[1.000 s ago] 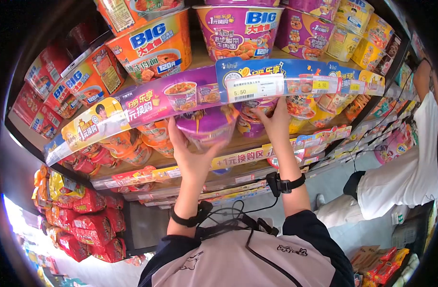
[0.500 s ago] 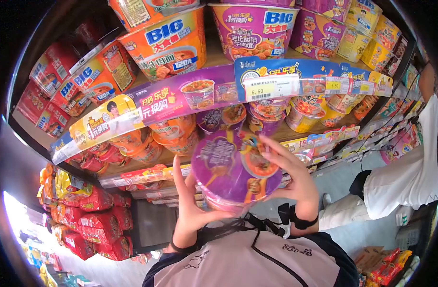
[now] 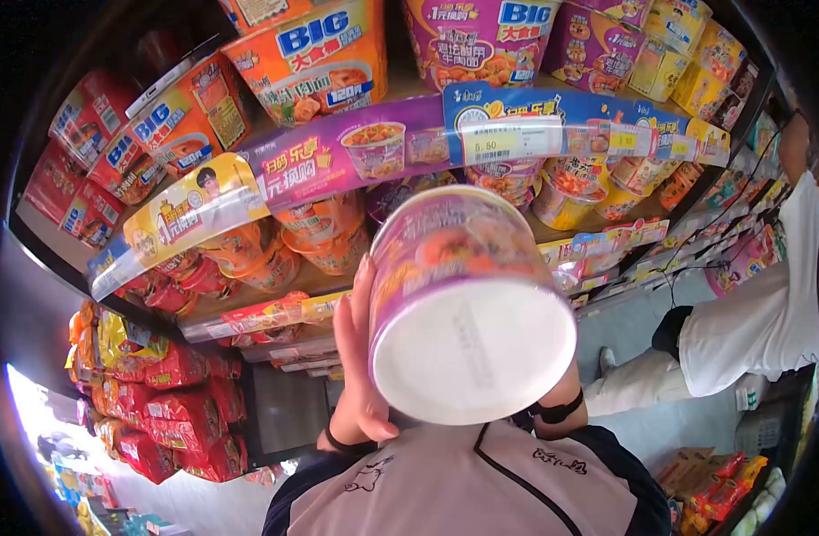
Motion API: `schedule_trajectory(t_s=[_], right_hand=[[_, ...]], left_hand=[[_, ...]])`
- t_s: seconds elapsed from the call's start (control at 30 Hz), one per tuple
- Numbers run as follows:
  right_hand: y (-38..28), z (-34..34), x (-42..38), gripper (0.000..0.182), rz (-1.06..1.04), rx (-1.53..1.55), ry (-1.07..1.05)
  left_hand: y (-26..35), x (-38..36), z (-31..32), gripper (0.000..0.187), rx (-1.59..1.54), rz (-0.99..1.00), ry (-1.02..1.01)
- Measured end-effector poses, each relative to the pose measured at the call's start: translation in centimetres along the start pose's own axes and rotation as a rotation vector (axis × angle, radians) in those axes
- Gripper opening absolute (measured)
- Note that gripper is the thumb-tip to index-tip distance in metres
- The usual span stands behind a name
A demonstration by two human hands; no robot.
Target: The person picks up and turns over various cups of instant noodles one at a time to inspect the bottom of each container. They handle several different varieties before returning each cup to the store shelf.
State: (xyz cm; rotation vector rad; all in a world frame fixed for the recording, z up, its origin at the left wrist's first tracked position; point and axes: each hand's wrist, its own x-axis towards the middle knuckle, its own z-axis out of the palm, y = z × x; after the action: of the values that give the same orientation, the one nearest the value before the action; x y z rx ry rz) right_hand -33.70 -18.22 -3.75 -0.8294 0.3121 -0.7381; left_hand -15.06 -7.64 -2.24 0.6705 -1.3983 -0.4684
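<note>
A purple instant noodle tub (image 3: 472, 348) is tilted up in front of my chest, its white round base facing me and its printed side above. My left hand (image 3: 360, 375) is against the tub's left side, fingers pointing up along the wall and thumb low near the base. Behind the tub's right edge is my right hand (image 3: 571, 380), which grips that side; its fingers are hidden. Faint print shows on the base, too blurred to read. The lid faces away from me.
A shelf carries orange noodle tubs (image 3: 311, 62), purple tubs (image 3: 476, 45) and a promotional strip (image 3: 338, 161) with a price tag (image 3: 508, 140). More tubs stand below. Red noodle packs (image 3: 190, 406) are stacked at left. A person in white (image 3: 740, 330) stands at right.
The tub has been turned from lid-up to base toward me and raised slightly. My right hand's fingers, seen before on the lid and side, have gone behind the tub.
</note>
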Motion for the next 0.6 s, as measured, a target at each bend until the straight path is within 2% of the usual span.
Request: schedule_trajectory(t_s=[0.1, 0.17, 0.3, 0.43, 0.6], right_hand=[[0.1, -0.4, 0.0, 0.049, -0.004, -0.02, -0.024], [0.2, -0.6, 0.0, 0.05, -0.012, -0.045, -0.036], [0.5, -1.2, -0.1, 0.052, -0.012, -0.071, -0.036], [0.6, -1.6, -0.1, 0.054, -0.004, -0.081, -0.033], [0.6, -2.0, 0.1, 0.057, -0.009, -0.082, -0.024]], left_hand=[[0.6, 1.1, -0.8, 0.129, 0.214, 0.001, -0.12], [-0.2, 1.1, -1.4, 0.128, 0.352, 0.1, -0.167], [-0.9, 0.2, -1.1, 0.127, 0.468, 0.064, -0.156], [-0.8, -0.3, -0.4, 0.123, 0.4, -0.077, -0.121], [-0.8, -1.8, 0.0, 0.12, 0.275, -0.35, -0.056]])
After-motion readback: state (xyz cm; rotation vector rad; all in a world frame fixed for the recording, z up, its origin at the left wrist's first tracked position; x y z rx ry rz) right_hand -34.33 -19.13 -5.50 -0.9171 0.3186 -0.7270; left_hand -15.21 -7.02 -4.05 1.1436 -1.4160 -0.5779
